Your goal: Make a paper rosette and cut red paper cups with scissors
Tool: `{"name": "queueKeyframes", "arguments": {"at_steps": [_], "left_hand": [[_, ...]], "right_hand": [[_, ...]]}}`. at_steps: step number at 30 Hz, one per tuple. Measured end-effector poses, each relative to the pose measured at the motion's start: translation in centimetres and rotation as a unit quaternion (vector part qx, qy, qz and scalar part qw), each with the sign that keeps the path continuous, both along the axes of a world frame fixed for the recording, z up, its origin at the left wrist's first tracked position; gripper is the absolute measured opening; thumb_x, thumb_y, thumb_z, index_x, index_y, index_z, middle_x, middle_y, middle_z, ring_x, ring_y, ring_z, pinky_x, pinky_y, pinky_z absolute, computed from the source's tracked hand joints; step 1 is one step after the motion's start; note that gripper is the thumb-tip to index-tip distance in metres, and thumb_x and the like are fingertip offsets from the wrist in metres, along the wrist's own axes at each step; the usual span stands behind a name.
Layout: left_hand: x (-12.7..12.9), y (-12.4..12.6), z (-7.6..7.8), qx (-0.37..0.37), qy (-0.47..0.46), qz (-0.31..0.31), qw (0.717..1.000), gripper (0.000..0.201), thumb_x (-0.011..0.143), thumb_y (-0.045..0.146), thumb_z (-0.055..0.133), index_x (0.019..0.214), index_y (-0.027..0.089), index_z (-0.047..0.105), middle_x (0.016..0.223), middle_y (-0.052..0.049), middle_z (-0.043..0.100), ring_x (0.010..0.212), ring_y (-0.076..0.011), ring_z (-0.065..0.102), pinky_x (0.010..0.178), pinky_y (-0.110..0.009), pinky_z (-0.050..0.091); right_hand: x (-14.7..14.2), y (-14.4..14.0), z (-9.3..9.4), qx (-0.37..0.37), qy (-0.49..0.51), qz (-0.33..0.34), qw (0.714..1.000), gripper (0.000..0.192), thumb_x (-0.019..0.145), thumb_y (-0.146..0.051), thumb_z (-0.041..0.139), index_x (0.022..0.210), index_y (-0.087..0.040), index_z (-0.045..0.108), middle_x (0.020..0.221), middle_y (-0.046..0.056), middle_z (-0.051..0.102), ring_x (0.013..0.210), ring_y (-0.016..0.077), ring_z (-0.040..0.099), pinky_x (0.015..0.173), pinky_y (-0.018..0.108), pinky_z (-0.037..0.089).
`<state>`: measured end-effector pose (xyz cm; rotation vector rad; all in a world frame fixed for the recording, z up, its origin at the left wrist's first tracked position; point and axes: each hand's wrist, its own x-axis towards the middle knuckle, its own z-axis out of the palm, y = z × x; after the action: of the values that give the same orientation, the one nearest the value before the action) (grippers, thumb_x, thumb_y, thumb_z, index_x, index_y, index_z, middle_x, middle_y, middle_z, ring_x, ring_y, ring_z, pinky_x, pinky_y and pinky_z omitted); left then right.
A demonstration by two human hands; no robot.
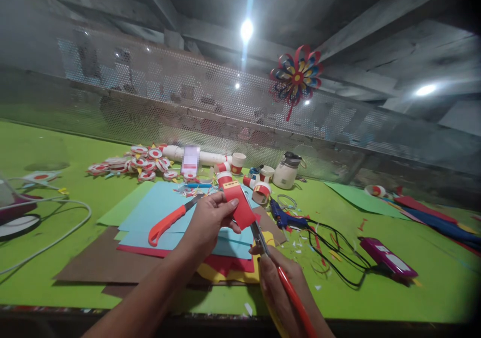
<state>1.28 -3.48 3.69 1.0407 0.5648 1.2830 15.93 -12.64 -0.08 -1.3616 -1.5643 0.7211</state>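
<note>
My left hand point(210, 217) pinches a red piece of paper point(241, 208) with a gold patterned band along its top, held above the stacked sheets. In my right hand point(281, 283) is a pair of scissors point(260, 238) with orange-red handles. Its blades point up and lie along the right edge of the red paper; I cannot tell how far apart they are. Left of my hands, an orange-handled tool point(168, 223) with a dark metal end rests on light blue paper point(141, 216). Red and white paper cups point(260, 192) stand and lie just behind the red paper.
A blue glue gun point(287, 217) with a black cable lies to the right, near a purple box point(389, 259) and paper scraps. Round red-and-white paper pieces point(139, 165) are heaped at back left. A cream bottle point(286, 171) stands before the perforated metal panel point(210, 107).
</note>
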Motion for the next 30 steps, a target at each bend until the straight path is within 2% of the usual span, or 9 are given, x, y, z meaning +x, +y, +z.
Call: {"name": "queueKeyframes", "arguments": {"at_steps": [5, 7, 13, 16, 21, 24, 26, 30], "left_hand": [[0.0, -0.1, -0.1, 0.003, 0.004, -0.005, 1.0, 0.025, 0.066, 0.028, 0.071, 0.081, 0.008, 0.068, 0.063, -0.006, 0.066, 0.047, -0.0114, 0.056, 0.039, -0.022, 0.049], [0.0, -0.3, -0.1, 0.009, 0.009, -0.011, 1.0, 0.025, 0.066, 0.028, 0.072, 0.079, 0.008, 0.068, 0.062, -0.006, 0.066, 0.047, -0.0114, 0.056, 0.039, -0.022, 0.049], [0.2, -0.5, -0.1, 0.015, 0.015, -0.011, 1.0, 0.025, 0.064, 0.031, 0.073, 0.075, 0.009, 0.067, 0.061, -0.004, 0.064, 0.048, -0.0125, 0.056, 0.04, -0.024, 0.048], [0.2, -0.4, -0.3, 0.016, 0.025, -0.007, 1.0, 0.025, 0.065, 0.032, 0.073, 0.076, 0.01, 0.067, 0.063, -0.005, 0.066, 0.048, -0.0128, 0.057, 0.041, -0.024, 0.047], [0.3, 0.0, -0.6, -0.021, -0.021, 0.006, 1.0, 0.025, 0.074, 0.033, 0.066, 0.089, 0.014, 0.067, 0.076, -0.004, 0.07, 0.064, -0.0128, 0.063, 0.059, -0.023, 0.049], [-0.1, 0.1, -0.5, -0.03, -0.045, 0.013, 0.998, 0.02, 0.074, 0.03, 0.067, 0.084, 0.014, 0.066, 0.078, -0.004, 0.07, 0.068, -0.0127, 0.064, 0.065, -0.022, 0.049], [-0.6, 0.1, -0.3, -0.03, -0.038, 0.011, 0.999, 0.015, 0.074, 0.027, 0.066, 0.077, 0.013, 0.065, 0.071, -0.005, 0.069, 0.063, -0.013, 0.063, 0.06, -0.022, 0.048], [-1.5, 0.0, 0.0, 0.01, 0.035, -0.059, 0.998, 0.017, 0.079, 0.028, 0.058, 0.076, 0.012, 0.064, 0.063, -0.007, 0.067, 0.053, -0.0125, 0.059, 0.047, -0.019, 0.042]], "right_hand": [[0.1, 0.3, 0.0, 0.041, -0.035, -0.009, 0.999, 0.053, 0.086, -0.06, 0.04, 0.092, -0.013, 0.064, 0.06, 0.002, 0.052, 0.053, 0.0127, 0.046, 0.048, 0.022, 0.036], [0.0, 0.3, 0.3, 0.037, -0.031, -0.011, 0.999, 0.055, 0.085, -0.061, 0.039, 0.093, -0.013, 0.064, 0.06, 0.002, 0.053, 0.055, 0.0142, 0.049, 0.05, 0.023, 0.038], [-0.2, 0.3, 0.7, 0.008, -0.015, -0.017, 1.0, 0.054, 0.085, -0.061, 0.039, 0.089, -0.014, 0.064, 0.061, 0.001, 0.05, 0.054, 0.013, 0.043, 0.049, 0.023, 0.034], [-0.3, 0.2, 0.5, -0.009, -0.005, -0.011, 1.0, 0.053, 0.086, -0.06, 0.038, 0.089, -0.013, 0.062, 0.058, -0.002, 0.043, 0.051, 0.0111, 0.036, 0.046, 0.022, 0.029], [-0.1, 0.1, 0.6, 0.001, -0.007, -0.007, 1.0, 0.049, 0.087, -0.058, 0.039, 0.086, -0.014, 0.06, 0.057, -0.003, 0.036, 0.051, 0.0101, 0.031, 0.046, 0.022, 0.026], [0.6, -0.1, 0.7, -0.009, -0.019, 0.016, 1.0, 0.05, 0.085, -0.06, 0.041, 0.087, -0.014, 0.06, 0.056, -0.003, 0.037, 0.05, 0.0104, 0.033, 0.046, 0.023, 0.027], [1.5, -0.3, 0.8, -0.041, -0.015, 0.047, 0.998, 0.052, 0.086, -0.061, 0.038, 0.094, -0.014, 0.059, 0.054, -0.004, 0.037, 0.047, 0.0107, 0.036, 0.045, 0.023, 0.027], [3.7, -0.9, 1.4, -0.069, -0.024, 0.112, 0.991, 0.058, 0.087, -0.063, 0.03, 0.103, -0.014, 0.057, 0.056, -0.002, 0.044, 0.05, 0.0129, 0.043, 0.047, 0.024, 0.033]]}}
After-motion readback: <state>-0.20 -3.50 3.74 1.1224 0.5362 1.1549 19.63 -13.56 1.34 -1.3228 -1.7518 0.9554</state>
